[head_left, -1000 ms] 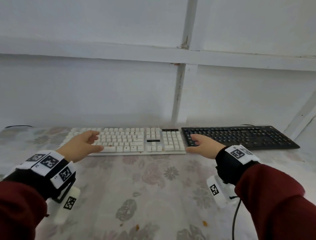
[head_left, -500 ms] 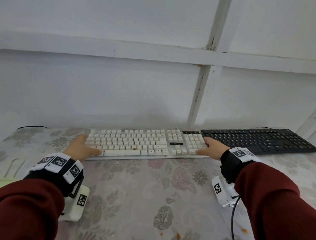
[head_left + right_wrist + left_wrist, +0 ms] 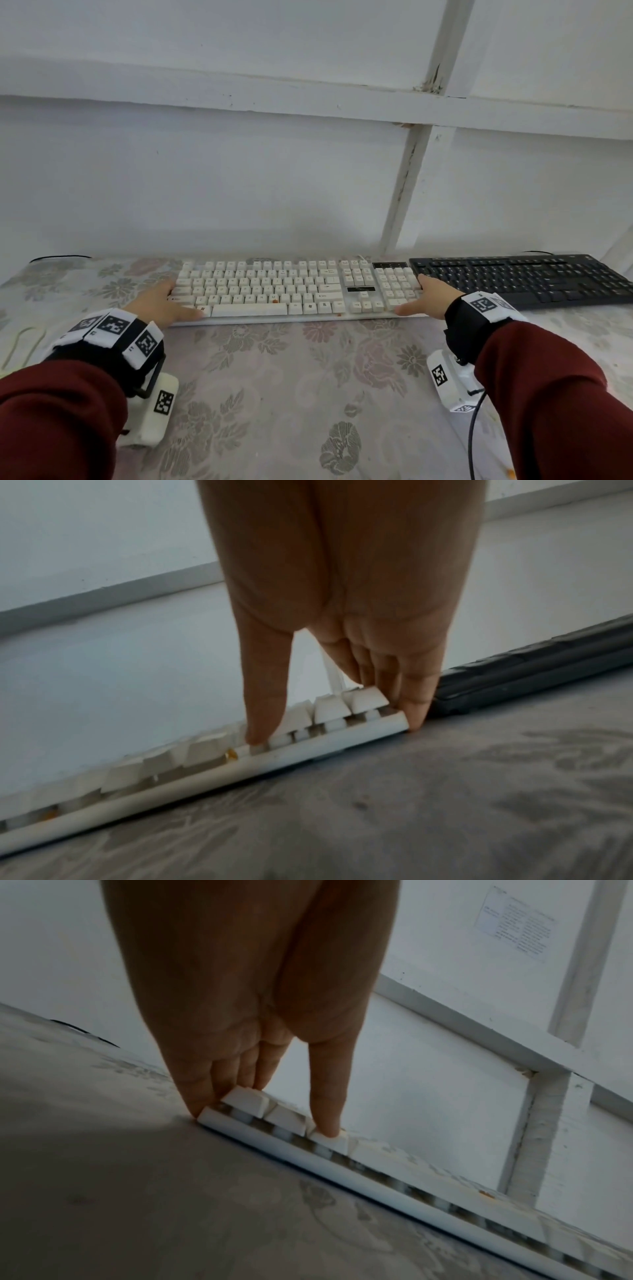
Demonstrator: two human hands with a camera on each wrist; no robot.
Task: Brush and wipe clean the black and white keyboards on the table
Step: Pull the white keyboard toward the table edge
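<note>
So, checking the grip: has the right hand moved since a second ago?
Yes: the right hand shifted left, off the black keyboard onto the white keyboard.

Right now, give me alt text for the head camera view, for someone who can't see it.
Two hands grip a white keyboard by its ends on a floral tablecloth: the left hand at the left end, the right hand at the right end. A black keyboard lies just to its right, with a white panelled wall behind.
</note>
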